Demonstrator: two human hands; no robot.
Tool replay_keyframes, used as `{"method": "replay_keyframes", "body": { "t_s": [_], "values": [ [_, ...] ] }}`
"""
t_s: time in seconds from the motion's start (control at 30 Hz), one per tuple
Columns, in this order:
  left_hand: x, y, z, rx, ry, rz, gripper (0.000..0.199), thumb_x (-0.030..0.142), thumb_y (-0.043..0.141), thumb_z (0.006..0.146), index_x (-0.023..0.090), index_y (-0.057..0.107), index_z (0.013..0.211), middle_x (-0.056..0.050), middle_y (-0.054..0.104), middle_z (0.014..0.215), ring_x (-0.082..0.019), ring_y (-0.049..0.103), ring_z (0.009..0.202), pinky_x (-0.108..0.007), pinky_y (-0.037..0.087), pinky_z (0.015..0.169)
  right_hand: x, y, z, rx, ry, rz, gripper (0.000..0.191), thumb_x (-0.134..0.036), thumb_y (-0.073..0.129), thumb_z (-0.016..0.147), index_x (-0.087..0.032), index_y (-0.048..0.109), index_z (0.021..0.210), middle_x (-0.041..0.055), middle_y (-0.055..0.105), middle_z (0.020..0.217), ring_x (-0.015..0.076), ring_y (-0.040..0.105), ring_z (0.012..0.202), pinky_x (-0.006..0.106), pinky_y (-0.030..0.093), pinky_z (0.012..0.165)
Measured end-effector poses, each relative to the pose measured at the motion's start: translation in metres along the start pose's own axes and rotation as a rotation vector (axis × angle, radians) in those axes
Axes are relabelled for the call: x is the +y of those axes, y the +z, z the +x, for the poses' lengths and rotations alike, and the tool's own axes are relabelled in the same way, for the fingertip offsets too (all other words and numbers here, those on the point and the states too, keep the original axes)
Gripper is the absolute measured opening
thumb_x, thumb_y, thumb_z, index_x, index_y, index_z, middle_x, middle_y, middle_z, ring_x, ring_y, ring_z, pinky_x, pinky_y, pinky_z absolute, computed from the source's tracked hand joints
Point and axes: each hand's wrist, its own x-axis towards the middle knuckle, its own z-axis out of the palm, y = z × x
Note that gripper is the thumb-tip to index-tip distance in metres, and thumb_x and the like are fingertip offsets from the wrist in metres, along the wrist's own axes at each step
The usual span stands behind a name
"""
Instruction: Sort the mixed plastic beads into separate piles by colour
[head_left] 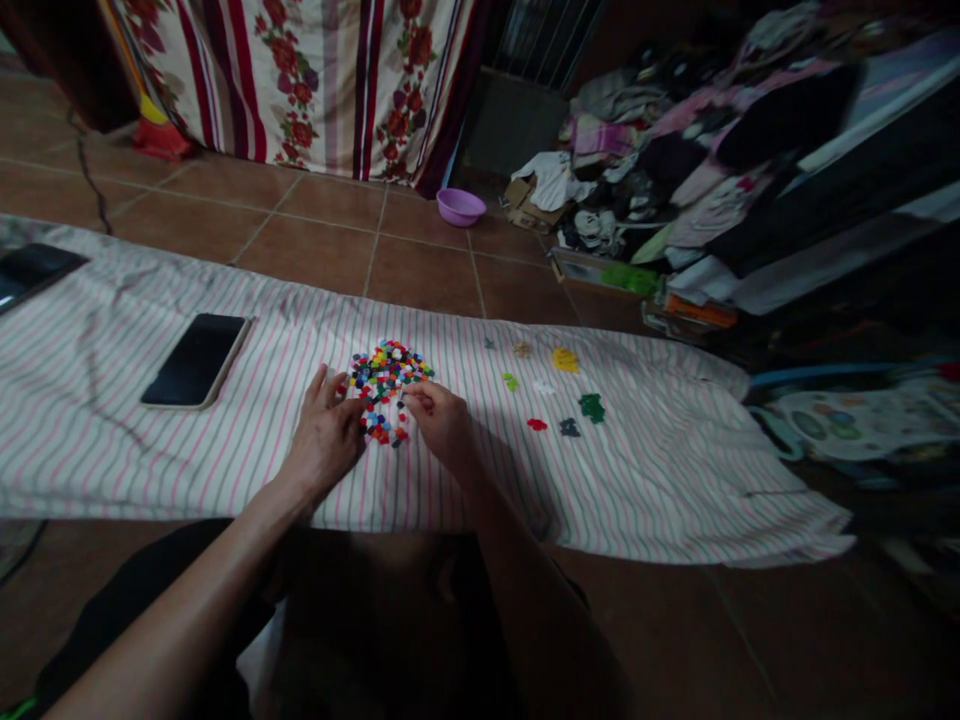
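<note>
Working at a mixed pile [391, 366] of small coloured pieces: two bare hands, one on each side of it. Left hand [327, 432] at the pile's left edge, palm down, fingers loosely spread and open, thumb and fingertips up against the nearest pieces. Right hand [444, 424] at the pile's right edge, thumb and forefinger drawn close in a pinch; too small to tell whether a piece sits between them.

Right of the pile, eight small single-colour groups, apart from one another. Nearer the pile: grey-blue pieces [489, 343], beige pieces [522, 349], lime pieces [511, 382], red pieces [536, 425], white pieces [544, 387]. Farther right: yellow pieces [565, 360], dark green pieces [592, 407], dark grey pieces [570, 428].

Progress, as judged: separation by colour well begun, far from complete. The pile looks larger than all the groups together, with red, blue, yellow, green, white and black mingled in it. No blue or black group made out to its right; red and yellow have groups, yet more of both remain in the pile.

Pile and groups all on a striped cloth [300, 330]. Left of the pile, well apart, a phone [196, 362] lies flat, screen dark.
</note>
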Motion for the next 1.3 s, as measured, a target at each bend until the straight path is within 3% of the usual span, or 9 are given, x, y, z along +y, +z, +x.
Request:
{"method": "replay_keyframes", "body": {
  "t_s": [0.33, 0.57, 0.9, 1.07, 1.3],
  "values": [
    [0.001, 0.004, 0.001, 0.017, 0.004, -0.008, 0.032, 0.013, 0.043, 0.079, 0.020, 0.071, 0.093, -0.010, 0.066, 0.106, -0.029, 0.045, 0.127, -0.059, 0.026, 0.118, -0.001, -0.002, -0.002, 0.007, 0.061, 0.223, 0.014, -0.017, 0.055, 0.076, -0.021, 0.065, 0.084, -0.0001, 0.070, 0.079, 0.0130, 0.067, 0.070, 0.025, 0.054, 0.067],
    [0.003, 0.003, 0.001, 0.057, -0.042, 0.008, 0.032, 0.017, 0.041, 0.083, 0.022, 0.071, 0.093, -0.008, 0.063, 0.110, -0.029, 0.041, 0.131, -0.061, 0.030, 0.116, 0.006, -0.006, -0.002, -0.007, 0.065, 0.333, 0.015, -0.017, 0.058, 0.074, -0.019, 0.065, 0.087, 0.0013, 0.071, 0.081, 0.0135, 0.068, 0.076, 0.027, 0.055, 0.074],
    [0.003, -0.001, -0.002, 0.073, -0.060, 0.028, 0.029, 0.021, 0.042, 0.086, 0.020, 0.071, 0.091, -0.010, 0.060, 0.117, -0.031, 0.038, 0.134, -0.060, 0.032, 0.114, 0.001, -0.007, -0.008, -0.011, 0.003, 0.225, 0.020, -0.018, 0.056, 0.074, -0.019, 0.067, 0.090, 0.0022, 0.070, 0.085, 0.0135, 0.065, 0.073, 0.026, 0.053, 0.069],
    [0.006, -0.006, -0.001, 0.054, -0.040, 0.007, 0.030, 0.020, 0.040, 0.088, 0.021, 0.070, 0.089, -0.007, 0.065, 0.099, -0.027, 0.047, 0.126, -0.058, 0.026, 0.118, -0.001, -0.006, -0.009, -0.018, -0.007, 0.240, 0.020, -0.018, 0.055, 0.075, -0.019, 0.068, 0.090, 0.0025, 0.069, 0.086, 0.0139, 0.064, 0.073, 0.026, 0.052, 0.068],
    [0.004, -0.006, 0.000, 0.073, -0.031, 0.068, 0.032, 0.021, 0.038, 0.090, 0.019, 0.070, 0.089, -0.007, 0.065, 0.100, -0.027, 0.048, 0.126, -0.057, 0.027, 0.118, 0.001, -0.006, -0.011, -0.013, -0.093, 0.145, 0.020, -0.013, 0.053, 0.077, -0.018, 0.068, 0.089, 0.0046, 0.068, 0.091, 0.0139, 0.063, 0.076, 0.025, 0.051, 0.069]
  ]
}}
